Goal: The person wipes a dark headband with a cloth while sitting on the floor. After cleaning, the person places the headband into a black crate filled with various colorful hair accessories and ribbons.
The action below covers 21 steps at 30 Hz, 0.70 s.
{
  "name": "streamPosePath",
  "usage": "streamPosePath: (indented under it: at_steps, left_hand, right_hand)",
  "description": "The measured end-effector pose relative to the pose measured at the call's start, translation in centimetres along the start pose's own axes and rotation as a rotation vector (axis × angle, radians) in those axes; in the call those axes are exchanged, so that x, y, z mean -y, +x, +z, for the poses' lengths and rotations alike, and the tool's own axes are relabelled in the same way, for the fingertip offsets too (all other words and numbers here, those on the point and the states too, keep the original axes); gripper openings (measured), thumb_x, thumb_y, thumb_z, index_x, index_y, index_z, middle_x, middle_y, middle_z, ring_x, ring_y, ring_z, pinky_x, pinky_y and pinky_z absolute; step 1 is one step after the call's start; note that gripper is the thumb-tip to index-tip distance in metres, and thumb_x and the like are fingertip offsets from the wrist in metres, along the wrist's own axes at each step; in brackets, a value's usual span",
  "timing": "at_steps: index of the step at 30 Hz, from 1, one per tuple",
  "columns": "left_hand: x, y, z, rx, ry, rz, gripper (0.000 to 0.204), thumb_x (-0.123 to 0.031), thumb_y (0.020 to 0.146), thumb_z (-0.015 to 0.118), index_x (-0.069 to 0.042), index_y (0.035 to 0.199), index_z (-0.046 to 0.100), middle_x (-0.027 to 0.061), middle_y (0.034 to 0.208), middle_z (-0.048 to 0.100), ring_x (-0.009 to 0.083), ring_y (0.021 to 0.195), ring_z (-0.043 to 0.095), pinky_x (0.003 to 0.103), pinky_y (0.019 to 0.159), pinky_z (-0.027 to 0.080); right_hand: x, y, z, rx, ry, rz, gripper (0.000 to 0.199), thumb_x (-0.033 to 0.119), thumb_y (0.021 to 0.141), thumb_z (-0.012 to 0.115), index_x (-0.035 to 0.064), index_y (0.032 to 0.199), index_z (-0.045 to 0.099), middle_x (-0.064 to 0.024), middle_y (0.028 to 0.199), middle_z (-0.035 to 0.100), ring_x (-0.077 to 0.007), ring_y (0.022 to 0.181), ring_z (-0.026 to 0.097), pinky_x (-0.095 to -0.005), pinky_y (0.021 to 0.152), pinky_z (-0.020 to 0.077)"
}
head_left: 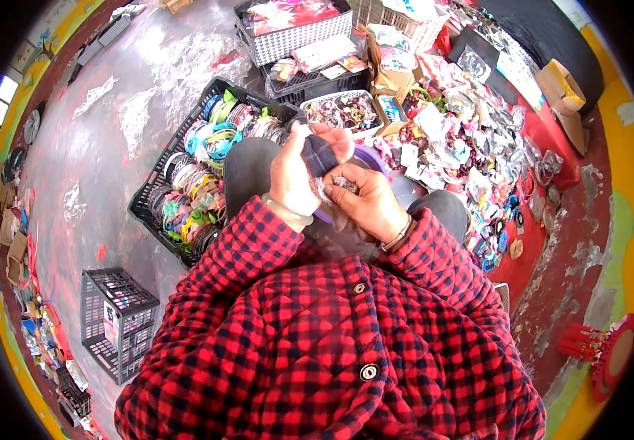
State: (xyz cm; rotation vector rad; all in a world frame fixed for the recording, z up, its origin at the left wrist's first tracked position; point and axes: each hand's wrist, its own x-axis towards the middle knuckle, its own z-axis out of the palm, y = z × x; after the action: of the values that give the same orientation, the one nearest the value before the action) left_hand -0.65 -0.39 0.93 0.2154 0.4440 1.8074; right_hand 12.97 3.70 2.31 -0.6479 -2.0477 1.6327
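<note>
Over my lap, my left hand is closed round a dark navy cloth piece with a faint check; I cannot tell its exact kind. My right hand sits just beside it, thumb and fingers pinched on a crumpled clear plastic wrapper at the cloth's lower end. Part of the cloth is hidden by my fingers. A purple rim of some container shows behind my hands, between my knees.
Left of my knees lies a black crate full of colourful headbands. Ahead stand a white basket of small accessories and stacked crates. A loose heap of packaged trinkets spreads to the right. A black crate is at lower left.
</note>
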Motion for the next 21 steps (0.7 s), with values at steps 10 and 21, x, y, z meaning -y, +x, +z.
streamPosePath:
  at_steps: [10, 21]
  left_hand:
    - [-0.8, -0.4, 0.2, 0.348, 0.669, -0.073, 0.035, -0.026, 0.096, 0.04, 0.001, 0.117, 0.039, 0.0213, 0.094, 0.06, 0.0265, 0.084, 0.062, 0.034, 0.074, 0.05]
    - [1.3, -1.1, 1.0, 0.457, 0.775, -0.097, 0.031, -0.006, 0.091, 0.048, -0.002, 0.121, 0.04, 0.0089, 0.1, 0.056, 0.0139, 0.087, 0.056, 0.028, 0.076, 0.047]
  right_hand:
    - [1.0, -1.6, -8.2, 0.207, 0.507, 0.263, 0.012, 0.004, 0.082, 0.062, -0.0004, 0.093, 0.063, -0.0032, 0.087, 0.063, -0.0092, 0.079, 0.058, -0.0225, 0.073, 0.0457]
    - [3.9, -2.1, -4.8, -0.225, 0.176, -0.212, 0.021, 0.0, 0.079, 0.062, 0.0049, 0.099, 0.06, -0.006, 0.084, 0.06, -0.016, 0.077, 0.06, -0.0287, 0.063, 0.0487]
